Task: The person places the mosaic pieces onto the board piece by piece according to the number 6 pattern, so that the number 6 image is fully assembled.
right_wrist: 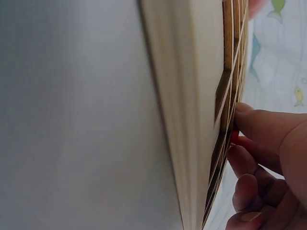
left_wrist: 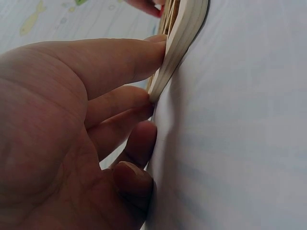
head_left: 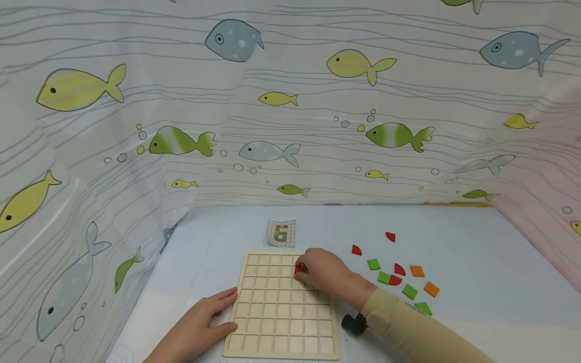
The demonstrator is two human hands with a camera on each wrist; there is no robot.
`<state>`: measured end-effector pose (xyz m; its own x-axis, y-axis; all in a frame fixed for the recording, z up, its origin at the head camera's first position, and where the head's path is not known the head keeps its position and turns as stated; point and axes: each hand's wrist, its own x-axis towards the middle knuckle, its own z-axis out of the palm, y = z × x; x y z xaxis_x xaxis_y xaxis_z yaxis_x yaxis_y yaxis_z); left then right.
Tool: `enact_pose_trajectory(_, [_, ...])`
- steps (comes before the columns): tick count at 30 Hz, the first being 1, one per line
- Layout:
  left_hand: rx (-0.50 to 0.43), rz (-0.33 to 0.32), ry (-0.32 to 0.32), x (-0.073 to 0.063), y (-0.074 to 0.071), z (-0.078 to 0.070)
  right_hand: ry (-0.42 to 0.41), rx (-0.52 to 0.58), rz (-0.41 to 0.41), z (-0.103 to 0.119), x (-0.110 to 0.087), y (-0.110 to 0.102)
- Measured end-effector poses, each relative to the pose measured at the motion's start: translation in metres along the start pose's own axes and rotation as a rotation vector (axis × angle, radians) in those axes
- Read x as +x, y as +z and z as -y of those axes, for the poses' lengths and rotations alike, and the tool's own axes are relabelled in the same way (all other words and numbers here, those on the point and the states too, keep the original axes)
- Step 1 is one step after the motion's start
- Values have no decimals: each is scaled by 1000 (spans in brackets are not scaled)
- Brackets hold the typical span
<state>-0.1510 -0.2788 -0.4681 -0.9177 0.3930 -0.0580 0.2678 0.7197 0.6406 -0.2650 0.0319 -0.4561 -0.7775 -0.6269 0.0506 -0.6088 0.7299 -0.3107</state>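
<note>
A square wooden grid board (head_left: 282, 311) with rows of shallow square cells lies flat on the table. My left hand (head_left: 197, 323) rests at its left edge, fingertips and thumb touching the rim; the left wrist view shows the fingers (left_wrist: 120, 64) fairly straight against the board's side. Over the upper right cells, my right hand (head_left: 323, 270) pinches a small red piece (head_left: 298, 269) between thumb and fingers. From the right wrist, that red piece shows as a sliver at the grid, mostly hidden by the fingertips. Whether it sits fully in a cell I cannot tell.
A small pattern card (head_left: 281, 233) with a coloured figure on a grid lies behind the board. To the right are scattered red quarter-circles (head_left: 356, 249), green squares (head_left: 374, 264) and orange squares (head_left: 417, 271). A black object (head_left: 354, 324) is by the right wrist. Fish-print cloth (head_left: 290, 126) surrounds the table.
</note>
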Motion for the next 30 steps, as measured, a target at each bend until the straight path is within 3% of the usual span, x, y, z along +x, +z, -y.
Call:
enact_pose_trajectory(5, [22,-18,13,1,-1,-1,-5,4,-11,1,2,1])
enact_pose_trajectory(15, [26,-32,-36,-2,4,-1,-23,22,3,5,-3,-4])
enact_pose_trajectory(21, [40,-43,-39,-3,5,-1,41,103,2,2,-26,-13])
enact_pose_trajectory(30, [-21,16,-100,0,1,-5,110,155,-68,-17,-66,-20])
